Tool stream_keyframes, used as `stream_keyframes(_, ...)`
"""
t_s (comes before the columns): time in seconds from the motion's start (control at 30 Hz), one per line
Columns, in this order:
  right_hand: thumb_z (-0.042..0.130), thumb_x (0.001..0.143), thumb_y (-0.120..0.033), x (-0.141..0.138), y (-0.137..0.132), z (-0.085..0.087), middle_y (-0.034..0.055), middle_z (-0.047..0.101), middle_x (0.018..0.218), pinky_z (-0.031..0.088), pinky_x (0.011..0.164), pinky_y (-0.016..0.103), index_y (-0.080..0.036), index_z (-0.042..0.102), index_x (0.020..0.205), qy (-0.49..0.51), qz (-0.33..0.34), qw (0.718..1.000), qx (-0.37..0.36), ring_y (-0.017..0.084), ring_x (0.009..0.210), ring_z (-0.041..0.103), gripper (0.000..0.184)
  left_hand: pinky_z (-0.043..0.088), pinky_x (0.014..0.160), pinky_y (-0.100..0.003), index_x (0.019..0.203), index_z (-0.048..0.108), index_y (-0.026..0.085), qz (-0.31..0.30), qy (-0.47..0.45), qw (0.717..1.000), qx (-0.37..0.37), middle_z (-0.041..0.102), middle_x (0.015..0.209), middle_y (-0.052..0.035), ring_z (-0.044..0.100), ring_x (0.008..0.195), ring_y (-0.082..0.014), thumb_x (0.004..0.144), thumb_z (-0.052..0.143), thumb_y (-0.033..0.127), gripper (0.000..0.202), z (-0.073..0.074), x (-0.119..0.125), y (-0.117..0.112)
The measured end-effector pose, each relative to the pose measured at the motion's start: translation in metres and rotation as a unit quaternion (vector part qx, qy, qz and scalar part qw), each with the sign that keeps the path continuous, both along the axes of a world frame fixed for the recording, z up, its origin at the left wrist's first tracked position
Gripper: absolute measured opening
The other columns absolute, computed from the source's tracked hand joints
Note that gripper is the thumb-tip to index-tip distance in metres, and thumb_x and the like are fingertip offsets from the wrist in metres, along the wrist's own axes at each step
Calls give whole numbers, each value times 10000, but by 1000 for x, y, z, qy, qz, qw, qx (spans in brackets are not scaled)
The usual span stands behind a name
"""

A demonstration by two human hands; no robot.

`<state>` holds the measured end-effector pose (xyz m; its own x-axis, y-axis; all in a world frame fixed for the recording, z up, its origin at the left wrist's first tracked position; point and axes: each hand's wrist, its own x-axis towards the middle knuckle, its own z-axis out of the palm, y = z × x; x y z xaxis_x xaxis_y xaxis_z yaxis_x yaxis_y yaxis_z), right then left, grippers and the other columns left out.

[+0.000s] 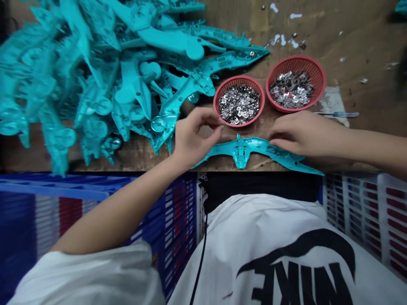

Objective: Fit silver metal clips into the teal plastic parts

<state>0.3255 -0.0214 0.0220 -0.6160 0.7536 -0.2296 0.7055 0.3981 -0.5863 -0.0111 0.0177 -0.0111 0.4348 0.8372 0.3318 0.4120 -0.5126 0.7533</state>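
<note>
A turquoise plastic moulding [241, 148], wing-shaped with a ribbed centre, lies at the table's near edge between my hands. My left hand [195, 137] is over its left end, thumb and forefinger pinched together beside the left red basket [216, 106]; whatever they hold is too small to make out. My right hand [295, 131] is closed with curled fingertips over the moulding's right arm, below the right red basket [322, 80]. What those fingers grip is hidden. Small shiny metal clips [240, 103] fill the left basket, and similar metal pieces [291, 89] lie in the right one.
A large heap of turquoise mouldings [104, 63] covers the table's left side. Behind my right hand lies a screwdriver [345, 114]. Loose small pieces [295, 16] are scattered at the back. Below the edge stand a blue crate [178, 212] and a white crate [365, 207].
</note>
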Motion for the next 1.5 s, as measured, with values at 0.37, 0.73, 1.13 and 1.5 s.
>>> stream_keyframes(0.37,566,1189,-418,-3,-19,33,99,891,1251,584,1078,454,-306,877,1387,111,-25,986,122,320,1211,806,385,689,1068,-534,1196,750,307,-17,91,991,100,802,1091,-53,821,1085,-284,1196,602,417,184,15,80,-57)
stream_keyframes(0.73,464,1165,-264,8,27,-40,138,828,1205,561,965,368,-134,857,1230,27,205,970,126,252,1119,764,419,597,1252,-686,1394,779,284,31,199,971,133,855,1498,-178,762,1521,-406,1188,583,488,351,-67,81,-102)
stream_keyframes(1.13,577,1125,-259,-1,20,-57,150,780,1187,564,982,371,-171,853,1109,70,139,985,78,251,1050,729,291,606,1266,-668,1391,842,248,-36,193,972,133,858,1524,-187,759,1559,-387,1180,567,377,369,-84,79,-93)
stream_keyframes(1.5,601,1140,-263,4,19,-72,151,773,1247,577,914,383,-150,864,1147,78,156,972,154,239,994,713,287,543,1356,-605,1455,852,193,-25,227,965,130,818,1603,-185,710,1623,-374,1193,548,317,420,-88,84,-96)
